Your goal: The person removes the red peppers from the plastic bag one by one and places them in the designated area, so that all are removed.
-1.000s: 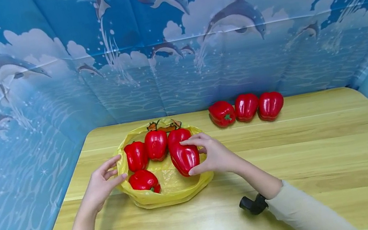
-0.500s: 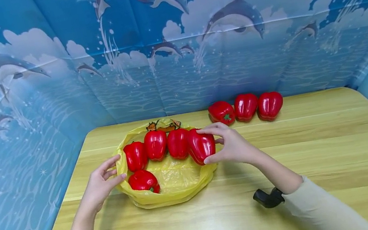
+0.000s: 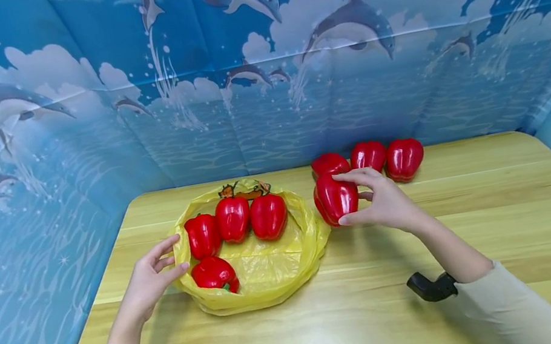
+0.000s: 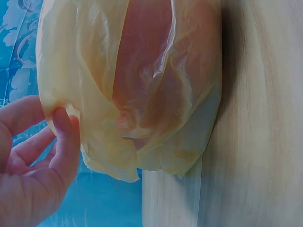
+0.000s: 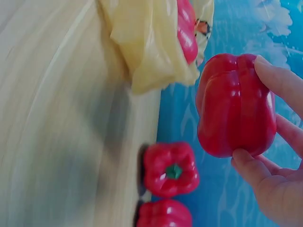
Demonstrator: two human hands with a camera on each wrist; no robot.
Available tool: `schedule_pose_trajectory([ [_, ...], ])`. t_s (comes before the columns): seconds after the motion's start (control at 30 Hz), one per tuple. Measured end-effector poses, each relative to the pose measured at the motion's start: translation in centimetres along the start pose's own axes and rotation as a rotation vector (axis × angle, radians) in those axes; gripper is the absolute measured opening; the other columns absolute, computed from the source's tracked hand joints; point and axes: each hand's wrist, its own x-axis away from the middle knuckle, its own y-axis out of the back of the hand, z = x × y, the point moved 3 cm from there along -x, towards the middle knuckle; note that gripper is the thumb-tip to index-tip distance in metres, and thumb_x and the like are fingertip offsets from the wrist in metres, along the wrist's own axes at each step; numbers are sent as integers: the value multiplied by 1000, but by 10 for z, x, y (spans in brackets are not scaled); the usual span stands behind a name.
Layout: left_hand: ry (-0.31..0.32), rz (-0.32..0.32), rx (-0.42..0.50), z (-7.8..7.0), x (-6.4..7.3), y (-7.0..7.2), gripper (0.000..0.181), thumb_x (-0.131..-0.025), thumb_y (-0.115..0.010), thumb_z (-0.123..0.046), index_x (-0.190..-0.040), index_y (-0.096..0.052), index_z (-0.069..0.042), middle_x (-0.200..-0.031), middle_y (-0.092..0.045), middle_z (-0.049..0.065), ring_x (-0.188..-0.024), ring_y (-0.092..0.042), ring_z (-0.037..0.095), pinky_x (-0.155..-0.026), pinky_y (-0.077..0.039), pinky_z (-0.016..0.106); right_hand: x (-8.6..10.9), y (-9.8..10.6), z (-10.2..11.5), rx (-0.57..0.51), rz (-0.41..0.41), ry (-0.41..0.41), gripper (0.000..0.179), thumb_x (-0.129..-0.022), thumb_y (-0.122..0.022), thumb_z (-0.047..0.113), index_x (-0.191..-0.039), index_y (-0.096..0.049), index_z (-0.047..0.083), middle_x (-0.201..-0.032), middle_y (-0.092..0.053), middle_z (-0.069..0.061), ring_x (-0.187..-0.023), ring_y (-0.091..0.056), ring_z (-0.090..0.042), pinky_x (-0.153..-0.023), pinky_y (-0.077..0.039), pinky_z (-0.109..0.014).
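My right hand (image 3: 383, 202) holds a glossy red bell pepper (image 3: 337, 198) between thumb and fingers, just past the right rim of a yellow plastic bag (image 3: 270, 296). The right wrist view shows this held pepper (image 5: 236, 106) raised off the table. At the bag's left rim, my left hand (image 3: 147, 277) pinches the thin plastic; the left wrist view shows the bag's edge between thumb and fingers (image 4: 66, 137). Inside the open bag lie several red bell peppers (image 3: 233, 219), most along the back and one (image 3: 214, 273) at the front left.
Three more red bell peppers (image 3: 405, 160) stand in a row at the table's back edge, the leftmost partly hidden by the held one. A blue dolphin-print cloth (image 3: 267, 124) hangs behind the wooden table (image 3: 512, 228).
My right hand has lifted the pepper from over the bag and carried it right, past the bag's rim. The left hand has kept its place on the left rim.
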Motion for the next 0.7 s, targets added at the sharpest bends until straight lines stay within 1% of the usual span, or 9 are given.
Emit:
schedule_pose_trajectory([
  [0.17,-3,0,-4,2,0,-1,62,-87,-64,-9,-141,-36,-1,-145,-29,19,-121,-37,41,-77,-48,18,7,9,-14,25,-20,-17,75,-67,-85,19,-133,-51,8,-134,-39,-16,-121,-38,-34,-92,-43,-51],
  [0.33,-9,-1,-3,4,2,-3,62,-87,-64,-9,-142,-35,-1,-146,-28,19,-122,-36,42,-78,-47,17,12,13,-29,32,-32,-39,76,-68,-84,18,-134,-49,6,-133,-38,-19,-120,-37,-36,-92,-42,-52],
  [0.6,-7,-5,-3,6,5,-6,63,-88,-64,-10,-143,-34,-2,-146,-28,20,-122,-36,41,-77,-47,18,17,11,-50,35,-35,-101,77,-68,-84,20,-136,-48,7,-133,-37,-19,-121,-37,-37,-93,-42,-50],
  [0.7,-13,-5,-1,7,6,-7,63,-88,-64,-10,-143,-33,-2,-146,-27,21,-123,-35,42,-77,-48,18,18,8,-58,22,-34,-110,78,-68,-84,20,-136,-47,7,-133,-37,-19,-120,-38,-37,-93,-42,-50],
])
